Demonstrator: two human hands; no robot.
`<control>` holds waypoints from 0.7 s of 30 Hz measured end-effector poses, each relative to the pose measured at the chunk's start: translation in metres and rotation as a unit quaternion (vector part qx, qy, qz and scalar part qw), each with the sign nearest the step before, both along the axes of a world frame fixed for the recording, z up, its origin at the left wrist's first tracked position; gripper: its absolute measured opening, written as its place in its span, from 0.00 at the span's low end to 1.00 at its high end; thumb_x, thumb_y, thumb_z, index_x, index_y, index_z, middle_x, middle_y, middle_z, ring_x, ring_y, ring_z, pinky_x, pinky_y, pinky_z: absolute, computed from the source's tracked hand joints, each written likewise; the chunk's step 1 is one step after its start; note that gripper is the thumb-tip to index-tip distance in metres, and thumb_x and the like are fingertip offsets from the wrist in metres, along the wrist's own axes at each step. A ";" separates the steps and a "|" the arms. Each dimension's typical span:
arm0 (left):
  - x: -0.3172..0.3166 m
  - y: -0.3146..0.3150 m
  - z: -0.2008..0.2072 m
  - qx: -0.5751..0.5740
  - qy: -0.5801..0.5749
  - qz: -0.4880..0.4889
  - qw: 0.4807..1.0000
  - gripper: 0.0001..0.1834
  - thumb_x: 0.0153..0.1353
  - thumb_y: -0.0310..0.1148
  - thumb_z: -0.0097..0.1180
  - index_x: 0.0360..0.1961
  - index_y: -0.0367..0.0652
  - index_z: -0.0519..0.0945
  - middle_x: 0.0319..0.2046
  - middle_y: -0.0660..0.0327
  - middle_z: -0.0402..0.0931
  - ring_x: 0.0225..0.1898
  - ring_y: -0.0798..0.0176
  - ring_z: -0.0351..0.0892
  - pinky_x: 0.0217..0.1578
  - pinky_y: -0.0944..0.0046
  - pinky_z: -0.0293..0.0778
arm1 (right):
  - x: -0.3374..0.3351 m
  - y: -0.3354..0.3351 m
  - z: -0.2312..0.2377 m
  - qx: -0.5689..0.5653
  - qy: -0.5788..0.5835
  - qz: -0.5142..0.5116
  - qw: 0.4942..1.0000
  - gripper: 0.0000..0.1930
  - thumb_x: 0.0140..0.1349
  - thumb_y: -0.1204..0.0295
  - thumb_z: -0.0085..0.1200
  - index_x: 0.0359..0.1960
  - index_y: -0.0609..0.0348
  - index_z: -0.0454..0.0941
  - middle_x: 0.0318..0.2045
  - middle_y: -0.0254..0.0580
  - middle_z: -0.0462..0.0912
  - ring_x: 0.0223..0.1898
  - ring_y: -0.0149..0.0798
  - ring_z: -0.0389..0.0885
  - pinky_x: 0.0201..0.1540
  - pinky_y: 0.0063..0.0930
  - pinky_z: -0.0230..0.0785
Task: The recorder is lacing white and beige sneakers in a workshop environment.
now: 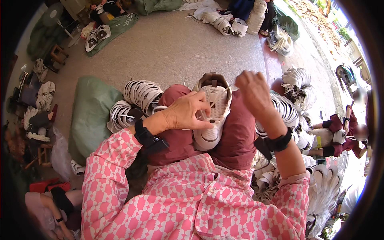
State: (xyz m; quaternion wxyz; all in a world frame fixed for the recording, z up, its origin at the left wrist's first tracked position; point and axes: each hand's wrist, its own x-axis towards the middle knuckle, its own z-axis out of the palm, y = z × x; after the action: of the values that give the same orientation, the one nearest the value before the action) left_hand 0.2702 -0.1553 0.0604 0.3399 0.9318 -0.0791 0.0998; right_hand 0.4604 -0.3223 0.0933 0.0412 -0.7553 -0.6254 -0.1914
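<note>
A white and beige sneaker (pixel 209 134) with a brown collar lining rests between my knees, its toe toward me. A thin pale shoelace (pixel 213 105) crosses its tongue. My left hand (pixel 187 110) grips the shoe's left side, with thumb and fingers bent at the lace opening. To the right of the collar, my right hand (pixel 255 91) is raised and somewhat blurred. Its fingers are closed, and a strand of the lace runs up toward them; the fingertips are partly hidden.
Stacked white shoe uppers (pixel 142 95) lie beside my left knee, by a green sack (pixel 93 116). More stacked uppers (pixel 285 110) sit right of my right knee. Other people work around the room. A standing fan (pixel 53 16) is at the far left.
</note>
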 end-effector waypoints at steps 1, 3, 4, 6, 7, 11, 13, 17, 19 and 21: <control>0.004 -0.010 0.001 0.016 0.007 0.032 0.999 0.15 0.45 0.42 0.68 0.27 0.43 0.79 0.34 0.59 0.69 0.40 0.52 0.72 0.42 0.58 0.71 | 0.022 -0.011 0.002 0.020 0.008 -0.095 0.995 0.07 0.59 0.70 0.56 0.37 0.56 0.74 0.32 0.40 0.75 0.40 0.39 0.75 0.48 0.33 0.61; 0.007 -0.021 -0.008 0.071 0.014 0.053 0.996 0.14 0.46 0.41 0.68 0.27 0.43 0.80 0.34 0.59 0.69 0.41 0.52 0.72 0.42 0.58 0.71 | 0.038 -0.027 -0.001 -0.007 0.243 -0.149 0.959 0.10 0.66 0.66 0.50 0.33 0.59 0.74 0.31 0.42 0.79 0.33 0.43 0.79 0.40 0.37 0.66; 0.009 -0.023 -0.010 0.126 0.019 0.072 0.989 0.13 0.48 0.41 0.67 0.27 0.44 0.80 0.34 0.59 0.69 0.41 0.53 0.72 0.43 0.58 0.71 | 0.036 -0.035 -0.007 -0.034 0.415 -0.155 0.896 0.12 0.67 0.65 0.47 0.32 0.61 0.74 0.31 0.42 0.80 0.31 0.42 0.80 0.36 0.37 0.67; 0.009 -0.014 -0.011 0.111 0.036 0.064 0.991 0.10 0.50 0.38 0.66 0.27 0.43 0.81 0.34 0.59 0.70 0.42 0.53 0.72 0.43 0.57 0.71 | 0.025 -0.041 -0.022 0.020 0.720 -0.018 0.693 0.14 0.67 0.65 0.44 0.33 0.62 0.78 0.30 0.39 0.80 0.32 0.31 0.80 0.33 0.25 0.69; 0.009 -0.008 -0.011 0.058 0.049 0.040 0.996 0.09 0.51 0.36 0.65 0.26 0.42 0.81 0.35 0.59 0.70 0.42 0.54 0.72 0.43 0.58 0.70 | 0.017 -0.034 -0.026 0.106 0.819 -0.041 0.563 0.14 0.68 0.66 0.43 0.32 0.62 0.76 0.35 0.43 0.80 0.34 0.32 0.81 0.35 0.25 0.70; 0.006 0.006 0.000 -0.054 0.146 -0.022 0.988 0.07 0.53 0.32 0.64 0.28 0.39 0.82 0.36 0.61 0.68 0.42 0.60 0.72 0.43 0.62 0.69 | 0.044 -0.039 -0.017 0.254 0.947 0.118 0.156 0.14 0.70 0.70 0.36 0.28 0.63 0.69 0.55 0.61 0.73 0.45 0.45 0.82 0.46 0.34 0.76; 0.008 0.010 0.004 -0.083 0.197 -0.049 0.976 0.06 0.55 0.31 0.64 0.33 0.40 0.85 0.37 0.63 0.65 0.41 0.64 0.71 0.42 0.65 0.68 | 0.100 -0.067 -0.013 0.365 0.896 0.168 0.188 0.13 0.68 0.73 0.38 0.27 0.65 0.70 0.48 0.60 0.78 0.49 0.50 0.79 0.59 0.46 0.69; 0.010 0.011 0.004 -0.059 0.174 -0.086 0.979 0.06 0.56 0.30 0.64 0.34 0.42 0.86 0.38 0.63 0.65 0.39 0.64 0.72 0.40 0.67 0.68 | 0.215 -0.190 0.015 0.532 0.815 0.215 0.080 0.05 0.52 0.87 0.40 0.30 0.74 0.68 0.33 0.56 0.77 0.41 0.51 0.78 0.66 0.55 0.60; 0.014 0.006 0.010 -0.091 0.216 -0.081 0.969 0.10 0.56 0.28 0.63 0.40 0.44 0.86 0.36 0.64 0.65 0.37 0.65 0.72 0.38 0.69 0.69 | 0.247 -0.276 0.031 0.546 0.819 0.175 -0.018 0.06 0.49 0.87 0.39 0.29 0.66 0.65 0.25 0.42 0.66 0.27 0.39 0.67 0.44 0.39 0.70; 0.020 0.002 0.010 -0.108 0.205 -0.077 0.970 0.10 0.57 0.28 0.62 0.42 0.44 0.85 0.35 0.64 0.67 0.37 0.64 0.74 0.37 0.68 0.69 | 0.245 -0.324 0.021 0.574 0.786 0.230 0.012 0.04 0.53 0.83 0.40 0.28 0.61 0.64 0.23 0.38 0.64 0.24 0.33 0.62 0.26 0.26 0.63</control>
State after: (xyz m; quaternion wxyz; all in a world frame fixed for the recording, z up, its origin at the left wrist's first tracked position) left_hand 0.2905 -0.1532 0.0701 0.4546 0.8811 -0.0676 -0.1117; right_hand 0.7054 -0.6465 0.1138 0.9694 0.0075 -0.0389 0.2421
